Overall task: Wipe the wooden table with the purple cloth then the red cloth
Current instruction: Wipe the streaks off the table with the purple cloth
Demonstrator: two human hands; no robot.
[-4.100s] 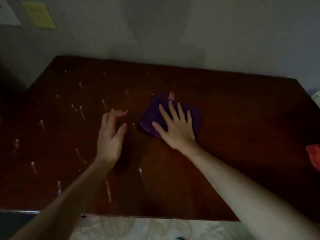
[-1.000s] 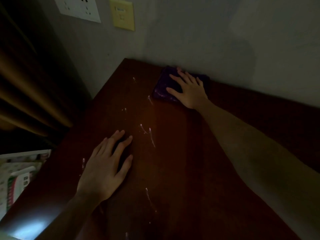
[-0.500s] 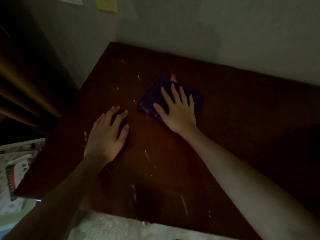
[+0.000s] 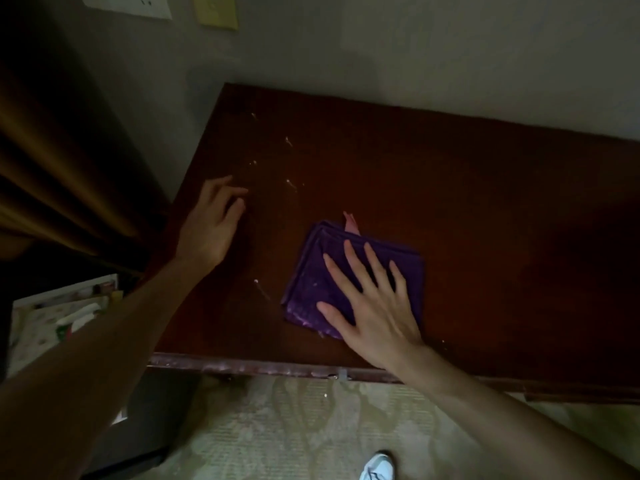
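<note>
Halfway at best, purple cloth pass going on, red cloth nowhere in shot.

Head cam, the only view: right hand (image 4: 372, 306) lay flat with fingers spread straight, pressing the folded purple cloth (image 4: 311, 282) onto the wooden table (image 4: 485, 220) near its front edge, not gripping it. Left hand (image 4: 211, 226) sat by the left edge, fingers loosely curled and holding nothing; couldn't tell if it touched the wood. White streaks (image 4: 289, 142) were left at the back-left, so I'd say more wiping was due. Dim light swallowed the table's right side, and a pink tag (image 4: 350, 221) peeked out behind the cloth.
</note>
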